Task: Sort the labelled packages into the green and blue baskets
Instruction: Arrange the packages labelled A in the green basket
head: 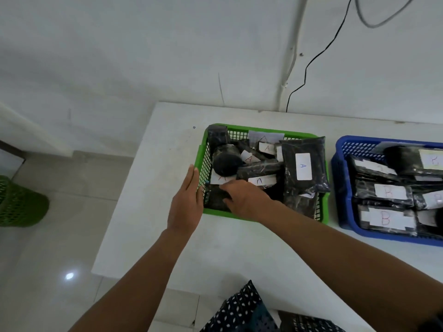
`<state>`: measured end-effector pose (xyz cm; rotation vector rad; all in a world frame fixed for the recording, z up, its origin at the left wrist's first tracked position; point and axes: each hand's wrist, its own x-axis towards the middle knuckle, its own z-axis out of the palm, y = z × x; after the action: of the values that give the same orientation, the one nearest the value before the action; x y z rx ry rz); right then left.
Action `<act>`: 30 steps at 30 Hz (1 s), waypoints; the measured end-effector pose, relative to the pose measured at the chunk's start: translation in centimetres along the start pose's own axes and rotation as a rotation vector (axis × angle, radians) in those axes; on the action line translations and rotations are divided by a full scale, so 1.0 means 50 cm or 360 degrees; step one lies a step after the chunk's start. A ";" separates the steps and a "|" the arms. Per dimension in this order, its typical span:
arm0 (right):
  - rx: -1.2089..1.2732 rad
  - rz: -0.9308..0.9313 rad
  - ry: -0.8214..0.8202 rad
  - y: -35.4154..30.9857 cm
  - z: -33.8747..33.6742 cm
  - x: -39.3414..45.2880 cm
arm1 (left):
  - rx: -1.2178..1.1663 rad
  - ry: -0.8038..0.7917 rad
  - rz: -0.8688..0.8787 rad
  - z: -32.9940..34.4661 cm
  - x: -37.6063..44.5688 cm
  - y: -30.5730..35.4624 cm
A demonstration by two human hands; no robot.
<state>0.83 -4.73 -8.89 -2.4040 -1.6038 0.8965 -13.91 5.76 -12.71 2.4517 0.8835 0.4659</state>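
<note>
White table against white wall; pale tiled floor.

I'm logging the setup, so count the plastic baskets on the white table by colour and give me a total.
Green plastic mesh basket: 1
Blue plastic mesh basket: 1
Total on the white table: 2

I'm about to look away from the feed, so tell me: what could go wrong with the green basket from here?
The green basket is heaped: the large A package leans over its right rim and could slide out towards the blue basket, mixing A with B. The right hand is digging among the packages and might knock loose the one propped in the far-left corner. The left hand only rests flat on the side.
</note>
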 end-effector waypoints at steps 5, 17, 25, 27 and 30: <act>-0.0009 0.0217 -0.0098 -0.010 0.019 0.034 | -0.0131 0.0086 0.0024 0.006 -0.002 -0.011; 0.0613 0.0578 0.0070 -0.015 0.026 0.046 | -0.0237 0.0177 -0.0090 0.002 0.032 -0.014; 0.0840 0.0543 0.0013 0.005 0.008 0.047 | -0.0205 0.0166 -0.0122 0.009 0.054 -0.013; 0.0660 0.0355 0.0081 0.009 0.000 0.048 | -0.0200 0.0169 -0.0127 0.012 0.054 -0.014; 0.0398 0.0034 0.0226 0.019 0.002 0.036 | -0.0206 0.0178 -0.0134 0.015 0.054 -0.012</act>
<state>2.01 -3.58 -10.10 -2.2603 -1.3325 0.8514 -11.89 7.71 -13.25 2.2800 0.9671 0.6148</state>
